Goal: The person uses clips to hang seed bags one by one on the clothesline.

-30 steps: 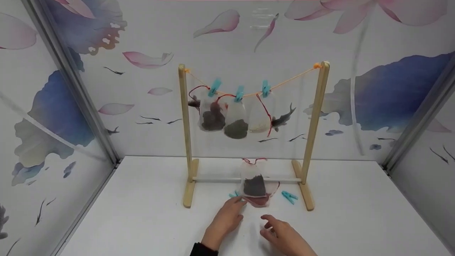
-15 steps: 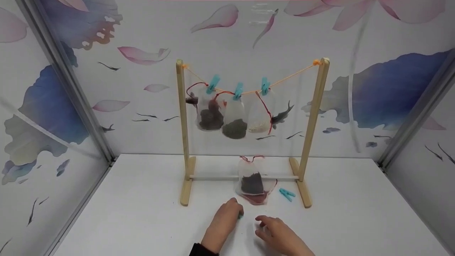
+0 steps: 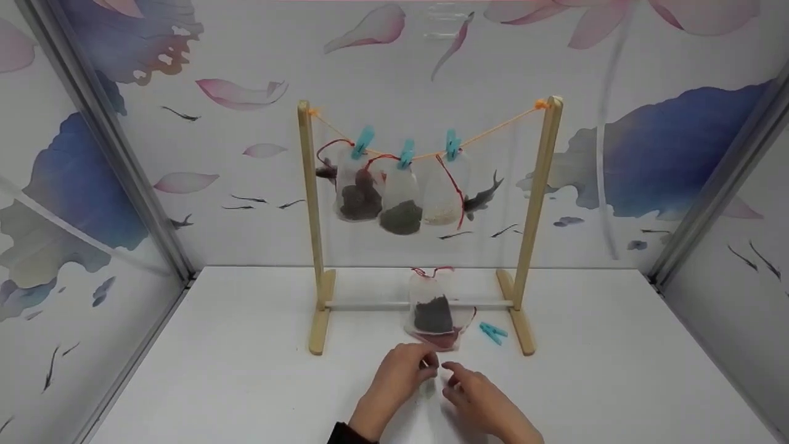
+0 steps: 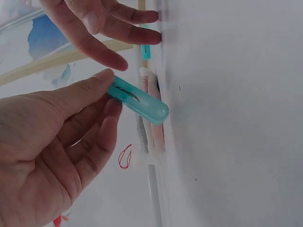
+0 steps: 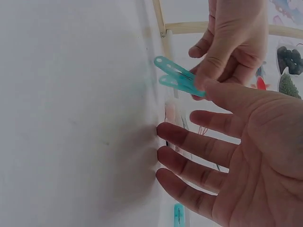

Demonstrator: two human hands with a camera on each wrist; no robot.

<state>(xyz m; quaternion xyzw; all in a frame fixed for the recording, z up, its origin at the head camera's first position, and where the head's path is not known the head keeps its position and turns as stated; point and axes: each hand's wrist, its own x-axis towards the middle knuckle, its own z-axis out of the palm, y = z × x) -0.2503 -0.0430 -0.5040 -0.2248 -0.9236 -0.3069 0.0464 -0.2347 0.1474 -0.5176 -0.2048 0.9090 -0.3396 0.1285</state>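
Observation:
My left hand (image 3: 399, 374) pinches a teal clothespin (image 4: 144, 105) between thumb and fingers, its two legs (image 5: 173, 75) spread apart in the right wrist view. Just to its right, my right hand (image 3: 487, 401) has its fingers spread and slightly bent, the thumb close to the pinched end of the clothespin. In front of the hands lies a drawstring bag (image 3: 433, 314) with dark contents and a red cord, on top of a bag with reddish contents (image 3: 442, 343). A second teal clothespin (image 3: 494, 333) lies to the right of these bags.
A wooden rack (image 3: 523, 246) holds a sagging orange line (image 3: 499, 128). Three bags hang from it by teal clothespins: one dark (image 3: 360, 200), one greenish (image 3: 402, 216), one pale (image 3: 441, 206). A white bar (image 3: 370, 306) joins the rack's feet. Patterned panels surround the white table (image 3: 246, 345).
My left hand has picked up the clothespin from beside the bags and brought it right, toward my right hand. The right hand has barely moved, and the head view has shifted slightly.

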